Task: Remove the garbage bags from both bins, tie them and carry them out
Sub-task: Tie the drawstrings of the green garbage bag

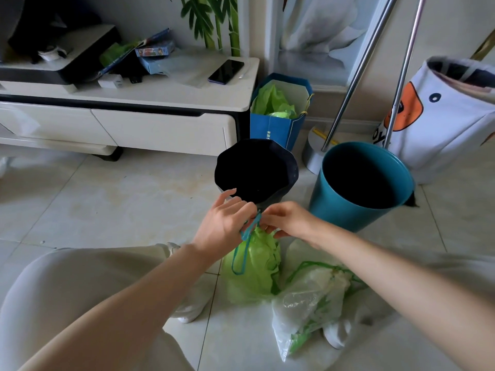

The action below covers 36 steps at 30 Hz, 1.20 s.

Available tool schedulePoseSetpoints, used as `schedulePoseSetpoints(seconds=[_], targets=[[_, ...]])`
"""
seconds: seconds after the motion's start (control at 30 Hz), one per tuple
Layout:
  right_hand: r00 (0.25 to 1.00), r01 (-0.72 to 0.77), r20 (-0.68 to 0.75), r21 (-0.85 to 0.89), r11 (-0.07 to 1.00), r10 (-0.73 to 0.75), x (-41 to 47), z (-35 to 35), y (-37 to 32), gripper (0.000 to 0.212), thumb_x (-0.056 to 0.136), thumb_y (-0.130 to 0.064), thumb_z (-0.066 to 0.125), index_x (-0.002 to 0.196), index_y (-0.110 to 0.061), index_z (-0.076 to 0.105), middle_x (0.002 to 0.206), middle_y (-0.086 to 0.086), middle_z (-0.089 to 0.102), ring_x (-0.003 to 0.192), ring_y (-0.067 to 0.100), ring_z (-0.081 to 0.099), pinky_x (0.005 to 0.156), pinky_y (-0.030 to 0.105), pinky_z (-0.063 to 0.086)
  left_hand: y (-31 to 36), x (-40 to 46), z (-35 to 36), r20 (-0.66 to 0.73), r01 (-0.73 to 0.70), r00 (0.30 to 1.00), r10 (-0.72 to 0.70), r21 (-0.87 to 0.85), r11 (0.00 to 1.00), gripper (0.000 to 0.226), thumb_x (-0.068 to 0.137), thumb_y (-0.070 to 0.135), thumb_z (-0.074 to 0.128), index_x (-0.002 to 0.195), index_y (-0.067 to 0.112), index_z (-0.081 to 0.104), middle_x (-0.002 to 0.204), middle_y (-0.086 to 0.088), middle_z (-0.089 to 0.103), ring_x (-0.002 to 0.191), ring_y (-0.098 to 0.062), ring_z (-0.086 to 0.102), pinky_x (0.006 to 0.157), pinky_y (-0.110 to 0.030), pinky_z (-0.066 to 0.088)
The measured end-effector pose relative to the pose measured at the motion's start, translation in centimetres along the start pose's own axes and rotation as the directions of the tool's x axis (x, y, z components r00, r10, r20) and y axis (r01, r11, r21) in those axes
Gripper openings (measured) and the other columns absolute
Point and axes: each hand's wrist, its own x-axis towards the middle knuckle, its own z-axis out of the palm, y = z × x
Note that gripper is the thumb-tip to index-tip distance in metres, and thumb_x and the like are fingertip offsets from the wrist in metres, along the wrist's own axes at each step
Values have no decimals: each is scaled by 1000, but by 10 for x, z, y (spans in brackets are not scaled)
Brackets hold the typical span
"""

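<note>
A pale tiled floor (120, 199) runs up to a low white TV cabinet (160, 124), with the dark bin (255, 171) and the teal bin (361, 183) standing side by side, both apparently without liners. The green garbage bag (254, 269) sits upright on the floor just in front of the dark bin; the clear garbage bag (308, 295) lies slumped beside it to the right, its drawstring loose. The step in hand looks like tying: the left hand (225, 223) and right hand (286, 220) meet at the green bag's neck, each pinching the blue drawstring (245, 250). Next the cord likely needs pulling snug into a knot, then the clear bag tying. The knot itself is hidden behind the fingers, so whether it is formed I cannot tell.
</note>
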Motion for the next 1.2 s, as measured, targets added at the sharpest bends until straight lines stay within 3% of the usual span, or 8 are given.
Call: schedulePoseSetpoints(seconds=[0.13, 0.2, 0.43, 0.57, 0.67, 0.97, 1.1, 1.2], targets=[[996, 84, 35, 3, 996, -84, 1, 0, -1, 16, 87, -11, 65, 99, -20, 59, 72, 0, 63, 64, 5, 61, 59, 19, 49, 1, 0, -1, -48, -25, 999, 23, -34, 999, 7, 88, 6, 61, 81, 4, 65, 69, -4, 61, 65, -27, 57, 80, -37, 48], [992, 125, 15, -47, 991, -124, 0, -1, -4, 12, 87, -6, 64, 95, -15, 62, 69, -2, 60, 57, 0, 57, 55, 15, 46, 2, 1, -2, -45, -8, 999, 6, -57, 998, 15, 92, 12, 58, 84, 2, 65, 70, -6, 61, 66, -29, 57, 74, -39, 48], [997, 54, -45, -104, 993, -59, -2, -16, -17, 16, 84, -17, 51, 77, -5, 57, 78, 12, 52, 74, 18, 51, 67, 29, 44, 0, 0, 0, -7, -27, 1000, 26, -78, 997, 6, 88, 5, 61, 84, 2, 63, 71, -4, 59, 64, -26, 55, 66, -40, 48], [983, -55, 179, 96, 994, 37, -12, -21, -32, 13, 72, -19, 47, 75, -6, 51, 76, 10, 55, 72, 17, 52, 61, 24, 41, -2, 1, -1, -7, -8, 1000, 8, -88, 996, 9, 91, 8, 57, 88, 2, 64, 74, -6, 61, 68, -27, 56, 66, -41, 47], [974, -46, 217, -77, 996, 62, -20, -28, -42, 17, 80, -14, 47, 64, -12, 48, 64, 5, 55, 62, 17, 48, 57, 25, 37, -3, 1, -2, -22, 12, 1000, -14, -89, 996, 6, 89, 6, 59, 87, 2, 63, 75, -6, 61, 70, -27, 55, 65, -41, 47], [996, 84, 49, -87, 993, -80, -36, -59, -59, 31, 95, -23, 50, 67, -12, 50, 51, -4, 27, 49, 13, 23, 50, 27, 23, -9, -1, 1, -11, 47, 999, -48, -88, 995, 8, 88, 9, 60, 89, 4, 66, 76, -5, 63, 72, -28, 56, 64, -40, 48], [994, -33, -103, -6, 999, 32, -28, -57, -51, 43, 96, -39, 43, 60, -23, 27, 53, -4, 18, 48, 14, 15, 50, 29, 14, -7, -2, -1, -7, 78, 997, -79, -117, 990, 12, 83, 14, 64, 91, 6, 67, 76, -4, 64, 70, -25, 58, 62, -38, 51], [988, -68, -145, -94, 993, 54, -24, -59, -43, 38, 94, -34, 44, 61, -21, 31, 54, -3, 21, 50, 15, 18, 50, 28, 17, -12, -2, 2, 45, 166, 986, -160, -159, 973, 12, 82, 22, 65, 91, 14, 67, 76, 1, 61, 69, -20, 58, 61, -37, 52]])
